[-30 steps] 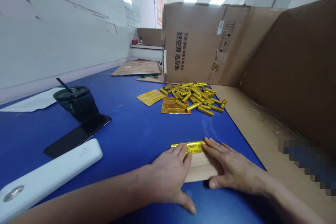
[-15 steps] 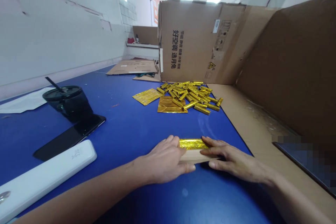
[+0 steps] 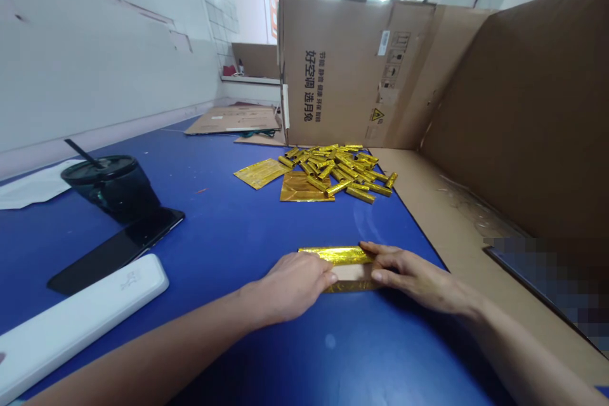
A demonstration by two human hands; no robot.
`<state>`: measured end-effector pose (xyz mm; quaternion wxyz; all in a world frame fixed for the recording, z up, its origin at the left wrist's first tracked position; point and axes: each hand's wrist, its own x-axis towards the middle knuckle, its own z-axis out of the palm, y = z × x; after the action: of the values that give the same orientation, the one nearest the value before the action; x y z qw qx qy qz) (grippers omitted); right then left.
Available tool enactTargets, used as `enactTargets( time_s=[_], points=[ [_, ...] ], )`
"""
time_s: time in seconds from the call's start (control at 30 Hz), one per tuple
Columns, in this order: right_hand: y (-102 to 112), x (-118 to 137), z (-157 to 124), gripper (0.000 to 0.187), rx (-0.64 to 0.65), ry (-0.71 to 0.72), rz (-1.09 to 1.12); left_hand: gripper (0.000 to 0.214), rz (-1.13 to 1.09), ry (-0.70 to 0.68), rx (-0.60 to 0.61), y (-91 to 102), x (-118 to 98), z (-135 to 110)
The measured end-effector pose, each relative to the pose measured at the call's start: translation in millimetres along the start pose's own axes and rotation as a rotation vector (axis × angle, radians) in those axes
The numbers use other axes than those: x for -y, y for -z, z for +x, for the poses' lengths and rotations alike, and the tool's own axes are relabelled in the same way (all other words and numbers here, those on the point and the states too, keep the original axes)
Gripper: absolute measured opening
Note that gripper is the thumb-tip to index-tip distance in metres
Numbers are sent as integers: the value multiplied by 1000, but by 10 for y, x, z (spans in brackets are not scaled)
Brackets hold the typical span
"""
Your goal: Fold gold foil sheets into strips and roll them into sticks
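A sheet of gold foil paper [image 3: 339, 256] lies across the blue table in front of me, partly folded over. Its shiny upper band, a pale strip in the middle and a darker gold lower edge all show. Over its left end, my left hand [image 3: 294, 285] is closed, with the thumb resting on the pale strip. At the right end, my right hand [image 3: 410, 274] pinches the paper between thumb and fingers. Farther back lies a pile of rolled gold foil tubes [image 3: 349, 170]. Two flat gold foil sheets, one brighter [image 3: 259, 174] and one darker [image 3: 304, 189], lie at its left.
To the left are a dark cup with a straw [image 3: 114, 187], a black phone [image 3: 118, 250] and a long white case [image 3: 90, 323]. A large cardboard box [image 3: 352, 76] stands behind the pile, and a cardboard wall [image 3: 537, 114] rises on the right.
My left hand has drawn its fingers in and its thumb up onto the paper. A darker gold lower edge now shows below the pale strip. The view has shifted slightly.
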<state>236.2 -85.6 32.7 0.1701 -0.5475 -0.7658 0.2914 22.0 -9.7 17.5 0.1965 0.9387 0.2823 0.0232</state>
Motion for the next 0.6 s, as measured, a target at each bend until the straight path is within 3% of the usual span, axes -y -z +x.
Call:
enactTargets(
  time_s=[0.23,0.6],
  points=[
    [-101,-55,41,27,-153,-108,-125,30,4,8,-62,-62,22,24],
    [-218,-114,90,21,-288,-44,-291,25,136,-7,-126,-121,-1,-7]
  ],
)
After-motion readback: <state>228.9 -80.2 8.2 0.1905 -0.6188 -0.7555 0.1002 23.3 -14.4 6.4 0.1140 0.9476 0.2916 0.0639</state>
